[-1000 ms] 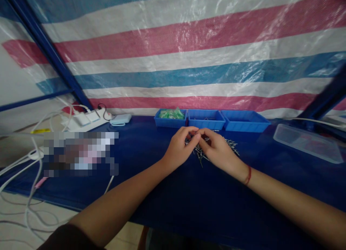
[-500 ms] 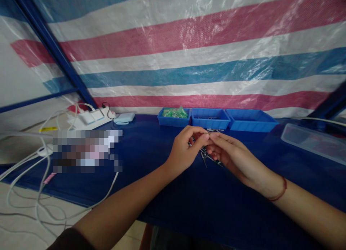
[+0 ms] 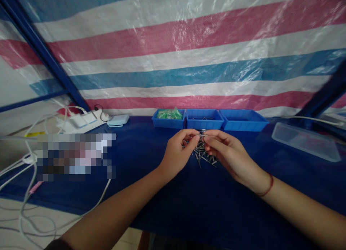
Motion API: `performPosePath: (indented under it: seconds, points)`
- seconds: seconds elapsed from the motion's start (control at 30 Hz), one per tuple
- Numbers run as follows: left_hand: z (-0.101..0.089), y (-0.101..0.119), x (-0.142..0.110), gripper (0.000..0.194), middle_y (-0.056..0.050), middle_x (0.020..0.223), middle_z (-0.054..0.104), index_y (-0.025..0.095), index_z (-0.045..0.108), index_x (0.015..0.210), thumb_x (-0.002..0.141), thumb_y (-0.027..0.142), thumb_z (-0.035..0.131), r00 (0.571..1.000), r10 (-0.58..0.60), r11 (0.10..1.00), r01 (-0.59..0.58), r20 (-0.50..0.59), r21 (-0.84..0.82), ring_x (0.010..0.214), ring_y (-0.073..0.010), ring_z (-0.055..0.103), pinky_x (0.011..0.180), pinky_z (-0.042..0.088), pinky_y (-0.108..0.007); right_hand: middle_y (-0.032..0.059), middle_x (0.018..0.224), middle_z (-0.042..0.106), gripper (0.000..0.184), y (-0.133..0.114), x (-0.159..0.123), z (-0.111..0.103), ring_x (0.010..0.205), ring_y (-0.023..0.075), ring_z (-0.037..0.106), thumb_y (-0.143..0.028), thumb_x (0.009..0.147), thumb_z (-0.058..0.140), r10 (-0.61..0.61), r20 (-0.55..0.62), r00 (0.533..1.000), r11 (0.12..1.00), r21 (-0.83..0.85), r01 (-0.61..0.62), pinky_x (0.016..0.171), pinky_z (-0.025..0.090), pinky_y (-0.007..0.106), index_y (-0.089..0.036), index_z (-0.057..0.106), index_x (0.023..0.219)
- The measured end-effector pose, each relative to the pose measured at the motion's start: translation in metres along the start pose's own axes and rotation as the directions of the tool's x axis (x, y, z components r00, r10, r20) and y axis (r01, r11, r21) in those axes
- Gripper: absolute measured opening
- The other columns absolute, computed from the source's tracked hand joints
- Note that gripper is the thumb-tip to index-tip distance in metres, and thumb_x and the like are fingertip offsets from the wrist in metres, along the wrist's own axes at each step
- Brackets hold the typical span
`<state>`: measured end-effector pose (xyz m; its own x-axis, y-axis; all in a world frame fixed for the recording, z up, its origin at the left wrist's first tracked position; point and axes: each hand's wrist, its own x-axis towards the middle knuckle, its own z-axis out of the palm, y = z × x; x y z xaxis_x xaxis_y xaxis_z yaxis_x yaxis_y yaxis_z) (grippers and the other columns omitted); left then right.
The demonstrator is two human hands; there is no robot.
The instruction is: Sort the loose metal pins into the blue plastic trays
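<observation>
My left hand [image 3: 177, 152] and my right hand [image 3: 234, 154] meet near the middle of the view, fingertips a little apart. Between them runs a thin, silvery metal rod [image 3: 201, 135]. Each hand pinches one end of it with thumb and fingers, so the ends are hidden. Below and behind the fingers lies a loose pile of similar thin metal rods [image 3: 200, 156] on the dark blue tabletop [image 3: 173, 203], partly covered by both hands. The rods are too small for me to tell their exact kind.
Behind the pile stand three blue bins: the left bin [image 3: 169, 124] holds a green plastic bag [image 3: 169, 114], the middle bin [image 3: 204, 124] a few thin rods, beside a right bin [image 3: 244, 126]. A clear plastic lid [image 3: 305, 141] lies right. White cables and a power strip [image 3: 81, 122] crowd the left.
My fingertips have drawn slightly apart, and the thin rod between them now shows. The whole scene has shifted a little to the left in view.
</observation>
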<state>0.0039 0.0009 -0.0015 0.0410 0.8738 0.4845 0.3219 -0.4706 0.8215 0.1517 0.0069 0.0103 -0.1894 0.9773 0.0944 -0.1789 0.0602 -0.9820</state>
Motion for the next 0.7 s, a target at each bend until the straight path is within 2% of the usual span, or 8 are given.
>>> performPosePath:
  seconds: [0.17, 0.23, 0.3, 0.4, 0.47, 0.57, 0.63, 0.7]
  points:
    - [0.000, -0.004, 0.002, 0.012, -0.004, 0.093, 0.068, 0.018, 0.062, 0.093, 0.085, 0.023, 0.054, 0.998, -0.049, 0.997, 0.051, 0.029, -0.063, 0.083, -0.0157, 0.063, 0.072, 0.050, -0.027, -0.0002, 0.072, 0.064, 0.024, -0.001, 0.001, -0.001, 0.061, 0.0101, 0.058, -0.029, 0.065, 0.073, -0.067, -0.020, 0.998, 0.998, -0.003, 0.067, 0.056, 0.047, 0.024, -0.019, 0.063, 0.085]
    - [0.001, -0.005, 0.002, 0.013, -0.004, 0.092, 0.068, 0.017, 0.061, 0.093, 0.085, 0.023, 0.053, 0.997, -0.059, 0.993, 0.064, 0.052, -0.103, 0.083, -0.0156, 0.063, 0.074, 0.049, -0.028, -0.0008, 0.069, 0.063, 0.022, -0.002, -0.001, -0.002, 0.060, 0.0104, 0.058, -0.030, 0.067, 0.072, -0.139, 0.010, 0.990, 0.986, -0.092, 0.139, 0.056, 0.047, 0.024, -0.019, 0.063, 0.083]
    - [0.001, -0.005, 0.001, 0.014, -0.004, 0.088, 0.067, 0.017, 0.061, 0.091, 0.087, 0.025, 0.051, 0.994, -0.068, 0.992, 0.076, 0.085, -0.101, 0.082, -0.0155, 0.062, 0.074, 0.049, -0.028, -0.0008, 0.068, 0.062, 0.018, -0.006, -0.002, -0.004, 0.059, 0.0112, 0.057, -0.033, 0.071, 0.069, -0.243, 0.063, 0.968, 0.933, -0.257, 0.251, 0.056, 0.047, 0.025, -0.020, 0.061, 0.080]
    - [0.002, -0.003, 0.001, 0.018, -0.004, 0.083, 0.064, 0.017, 0.059, 0.094, 0.089, 0.030, 0.047, 0.990, -0.099, 0.991, 0.108, 0.105, -0.080, 0.075, -0.0147, 0.060, 0.068, 0.048, -0.027, 0.0007, 0.069, 0.062, 0.017, -0.016, 0.003, -0.010, 0.060, 0.0125, 0.055, -0.037, 0.077, 0.062, -0.370, 0.179, 0.912, 0.740, -0.537, 0.406, 0.055, 0.045, 0.026, -0.020, 0.059, 0.076]
    - [0.002, -0.005, 0.002, 0.023, -0.004, 0.085, 0.062, 0.017, 0.054, 0.106, 0.089, 0.031, 0.046, 0.989, -0.127, 0.986, 0.134, 0.079, -0.103, 0.071, -0.0134, 0.059, 0.063, 0.047, -0.026, 0.0016, 0.070, 0.062, 0.018, -0.023, 0.016, -0.018, 0.061, 0.0136, 0.055, -0.038, 0.080, 0.058, -0.452, 0.191, 0.871, 0.600, -0.658, 0.455, 0.056, 0.044, 0.027, -0.021, 0.060, 0.076]
    - [-0.002, -0.013, 0.007, 0.034, -0.005, 0.086, 0.061, 0.016, 0.042, 0.121, 0.089, 0.028, 0.046, 0.990, -0.140, 0.982, 0.141, 0.012, -0.126, 0.066, -0.0120, 0.056, 0.060, 0.046, -0.025, 0.0036, 0.071, 0.064, 0.021, -0.029, 0.051, -0.034, 0.063, 0.0162, 0.057, -0.039, 0.081, 0.056, -0.603, 0.095, 0.792, 0.442, -0.787, 0.431, 0.059, 0.044, 0.030, -0.020, 0.060, 0.075]
    - [-0.008, -0.022, 0.012, 0.034, -0.004, 0.084, 0.062, 0.016, 0.042, 0.121, 0.087, 0.024, 0.046, 0.992, -0.122, 0.989, 0.119, -0.024, -0.084, 0.064, -0.0115, 0.056, 0.060, 0.046, -0.025, 0.0052, 0.072, 0.065, 0.020, -0.027, 0.078, -0.046, 0.065, 0.0186, 0.059, -0.038, 0.081, 0.056, -0.638, 0.079, 0.766, 0.340, -0.864, 0.372, 0.061, 0.045, 0.033, -0.019, 0.061, 0.076]
    - [-0.014, -0.029, 0.017, 0.030, -0.003, 0.082, 0.062, 0.017, 0.047, 0.116, 0.086, 0.020, 0.046, 0.994, -0.105, 0.994, 0.107, -0.040, 0.035, 0.066, -0.0121, 0.056, 0.062, 0.046, -0.025, 0.0075, 0.075, 0.066, 0.021, -0.023, 0.098, -0.056, 0.069, 0.0217, 0.060, -0.038, 0.081, 0.055, -0.632, 0.141, 0.762, 0.216, -0.912, 0.348, 0.066, 0.046, 0.037, -0.019, 0.062, 0.079]
